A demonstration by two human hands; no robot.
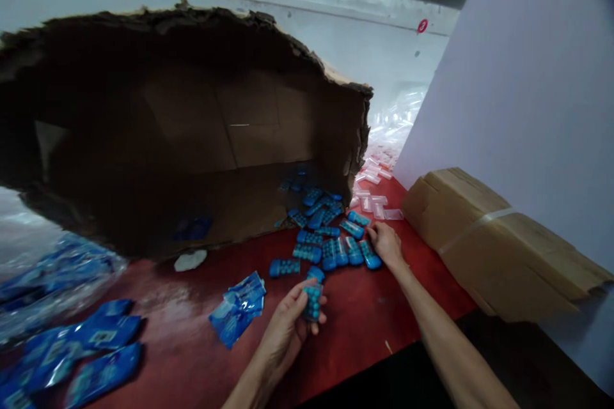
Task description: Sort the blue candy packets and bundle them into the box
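Note:
My left hand (289,319) is closed around a small clear bottle (313,304) filled with blue balls, with a blue cap. My right hand (386,244) is at the right end of a group of similar bottles (341,250) lying on the red table. Its fingers are curled with the tips close together beside the nearest bottles, and whatever they pinch, if anything, is hidden. More of these bottles (314,199) spill from the torn mouth of a large cardboard box (259,140). Flat blue printed pouches (238,307) lie left of my left hand.
On the left, more blue pouches (103,370) lie in front of a clear plastic bag (57,275) of blue packets. Clear empty-looking tubes (377,204) are scattered behind the bottles. A closed cardboard carton (508,249) stands at the right against a pale panel (522,89).

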